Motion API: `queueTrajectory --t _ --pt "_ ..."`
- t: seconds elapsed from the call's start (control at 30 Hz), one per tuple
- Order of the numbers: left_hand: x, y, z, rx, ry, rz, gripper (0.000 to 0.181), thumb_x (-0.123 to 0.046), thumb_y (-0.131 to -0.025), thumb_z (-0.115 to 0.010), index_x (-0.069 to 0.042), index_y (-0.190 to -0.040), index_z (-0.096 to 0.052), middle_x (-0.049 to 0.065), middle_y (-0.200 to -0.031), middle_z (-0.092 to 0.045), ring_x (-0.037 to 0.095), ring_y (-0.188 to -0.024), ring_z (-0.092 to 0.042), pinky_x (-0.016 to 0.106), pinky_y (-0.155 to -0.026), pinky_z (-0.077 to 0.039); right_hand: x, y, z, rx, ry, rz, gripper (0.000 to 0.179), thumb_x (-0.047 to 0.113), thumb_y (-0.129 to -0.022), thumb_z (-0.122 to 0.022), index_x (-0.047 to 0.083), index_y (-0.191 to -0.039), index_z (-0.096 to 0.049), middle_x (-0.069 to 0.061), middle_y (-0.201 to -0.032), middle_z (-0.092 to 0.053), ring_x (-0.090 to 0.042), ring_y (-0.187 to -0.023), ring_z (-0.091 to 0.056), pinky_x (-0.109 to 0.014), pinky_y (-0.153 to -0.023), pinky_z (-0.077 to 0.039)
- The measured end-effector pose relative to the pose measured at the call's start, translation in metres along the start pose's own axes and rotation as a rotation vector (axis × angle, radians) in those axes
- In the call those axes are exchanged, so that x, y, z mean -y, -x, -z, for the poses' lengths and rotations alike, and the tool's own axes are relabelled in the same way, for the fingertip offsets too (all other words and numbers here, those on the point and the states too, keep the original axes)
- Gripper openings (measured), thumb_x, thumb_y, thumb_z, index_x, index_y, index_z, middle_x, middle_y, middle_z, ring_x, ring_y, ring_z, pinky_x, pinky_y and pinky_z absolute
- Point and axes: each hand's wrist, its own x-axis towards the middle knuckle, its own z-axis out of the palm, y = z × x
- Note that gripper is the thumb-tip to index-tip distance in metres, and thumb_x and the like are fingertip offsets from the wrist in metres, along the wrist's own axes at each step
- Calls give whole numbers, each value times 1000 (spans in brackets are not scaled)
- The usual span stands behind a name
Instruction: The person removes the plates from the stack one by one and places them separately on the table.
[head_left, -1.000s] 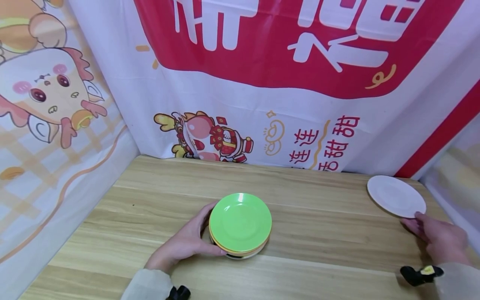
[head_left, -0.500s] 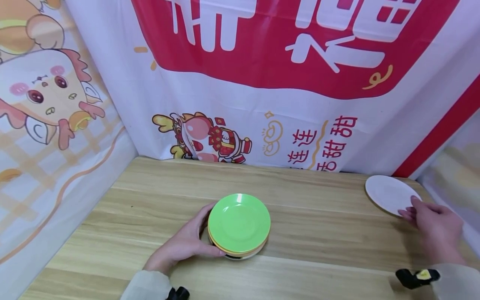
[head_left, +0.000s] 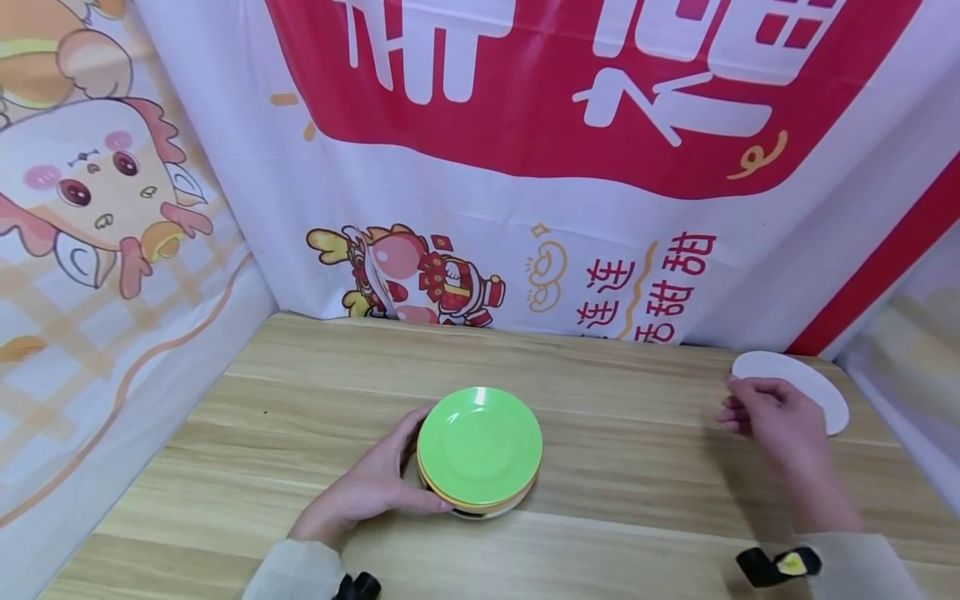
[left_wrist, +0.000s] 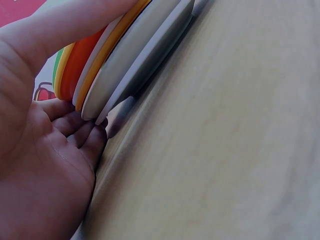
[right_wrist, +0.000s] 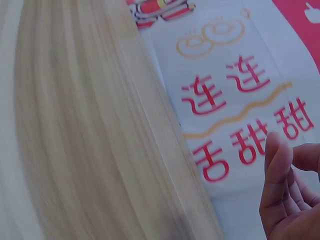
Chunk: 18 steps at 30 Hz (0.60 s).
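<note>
The banner (head_left: 525,167) behind the tabletop (head_left: 637,500) shows large white characters on red, cut off at the top, and smaller red ones reading 连连 and 甜甜, beside a cartoon figure in red. A second cartoon cloth (head_left: 97,208) hangs on the left.

A plate stack (head_left: 480,450), green on top with orange, yellow and white rims under it, sits mid-tabletop. The left hand (head_left: 367,492) cups its near-left edge, thumb over the rim and fingers (left_wrist: 85,135) tucked beneath: a grip on the stack.

A white plate (head_left: 813,387) lies at the far right corner. The right hand (head_left: 772,417) hangs just before it, covering its near-left edge, fingers loosely curled, holding nothing.
</note>
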Motion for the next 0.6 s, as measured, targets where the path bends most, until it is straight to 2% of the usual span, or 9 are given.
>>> queueTrajectory --t 0.27,0.47,0.6 --pt "-1 0 -1 -3 1 -25 122 -17 -67 -103 -29 -166 -34 -2 -173 -36 28 -166 -23 59 -136 -9 -7 28 -63 118 42 35 26 25 -110 -63 5 -127 -58 7 -84 -73 -8 -71 -74 -24 -68 -64" --pt "-1 0 -1 -3 2 -6 123 -17 -67 -103 -29 -167 -33 -2 -174 -35 29 -166 -23 59 -136 -9 -13 49 -103 148 6 59 26 22 -107 -67 1 -123 -61 0 -85 -74 -12 -69 -74 -26 -66 -63" --pt "-1 0 0 0 2 -5 123 -17 -67 -103 -30 -166 -33 -3 -174 -35 28 -166 -22 60 -136 -9 -18 59 -123 166 -38 35 23 21 -107 -68 3 -121 -63 -3 -88 -73 -15 -69 -73 -27 -65 -63"
